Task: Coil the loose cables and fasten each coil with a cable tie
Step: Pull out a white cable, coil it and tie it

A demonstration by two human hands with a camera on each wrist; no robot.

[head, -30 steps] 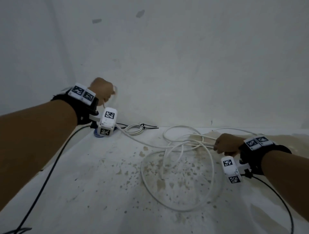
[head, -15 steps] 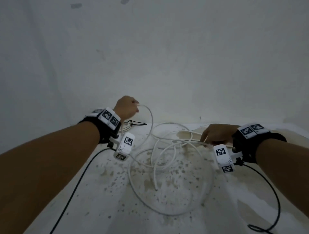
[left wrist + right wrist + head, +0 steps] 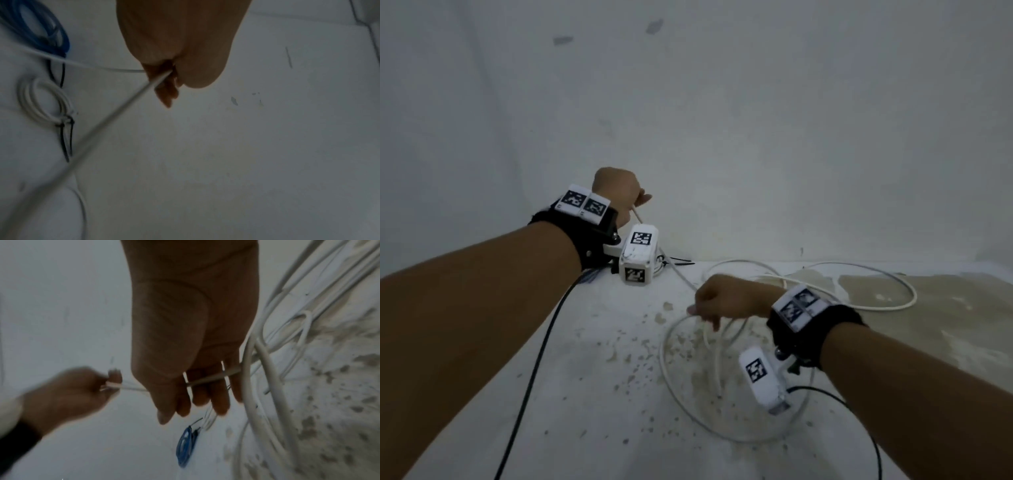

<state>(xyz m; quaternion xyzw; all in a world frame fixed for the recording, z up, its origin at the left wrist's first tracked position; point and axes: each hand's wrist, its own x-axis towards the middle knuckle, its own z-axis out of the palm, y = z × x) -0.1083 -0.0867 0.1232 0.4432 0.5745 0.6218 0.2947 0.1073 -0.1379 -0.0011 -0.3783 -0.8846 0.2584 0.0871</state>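
As the left hand (image 3: 619,195) lifts higher than before, clamped on the white cable (image 3: 681,274), right hand (image 3: 726,301) now gripping the strand nearer, loops (image 3: 859,301) trailing toward three o'clock.

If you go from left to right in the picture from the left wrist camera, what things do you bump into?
Blue coiled cable → small white coiled cable bound with black cable ties → left hand pinching the loose white cable → thin dark scratch mark on the white surface.

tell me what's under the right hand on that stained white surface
Under the right hand lie loose loops of thin white cable on the stained white surface. Where those loops cross beneath the wrist is hidden.
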